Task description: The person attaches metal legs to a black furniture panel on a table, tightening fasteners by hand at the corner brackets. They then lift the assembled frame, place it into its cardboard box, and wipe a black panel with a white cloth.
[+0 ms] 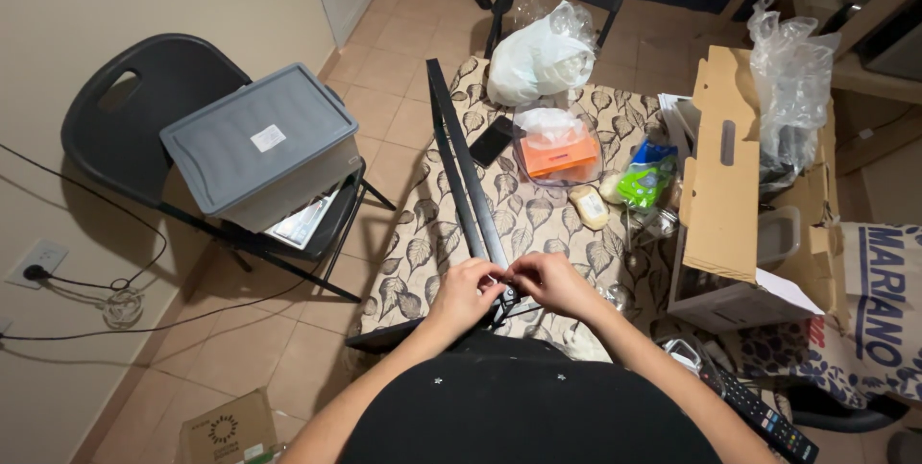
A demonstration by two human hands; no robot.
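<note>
My left hand [468, 289] and right hand [545, 283] meet at the near end of the long black bar [465, 171] lying on the leaf-patterned table [423, 253]. Fingertips pinch something small and pale; what, I cannot tell. Judged step: fastening work, needing steady, fine alignment.

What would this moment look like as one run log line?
left hand: pinching at black bar end | right hand: same spot, fingertips meeting | surface: leaf-print table | nearby: cardboard box, remote
</note>
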